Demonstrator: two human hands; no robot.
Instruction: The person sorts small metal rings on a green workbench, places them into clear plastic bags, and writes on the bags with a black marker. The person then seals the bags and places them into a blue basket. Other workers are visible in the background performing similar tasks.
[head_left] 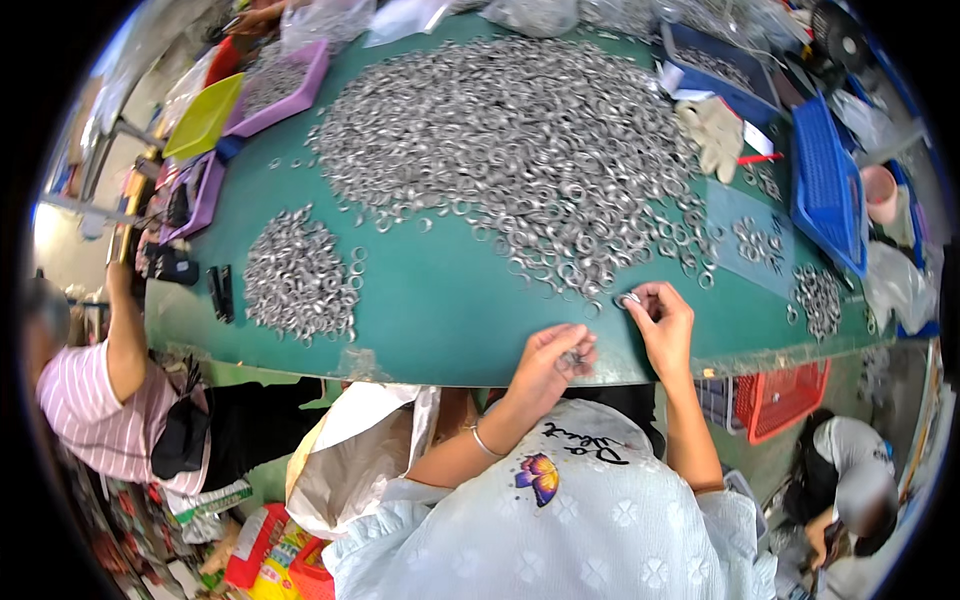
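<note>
Both hands curled, pinching metal rings.

Your right hand pinches one small silver metal ring at the fingertips, just off the near edge of the big ring heap. Your left hand is curled around a few more rings, held over the table's front rim. Heap: loose, shiny, flat-lying rings spread wide across the green tabletop.
</note>
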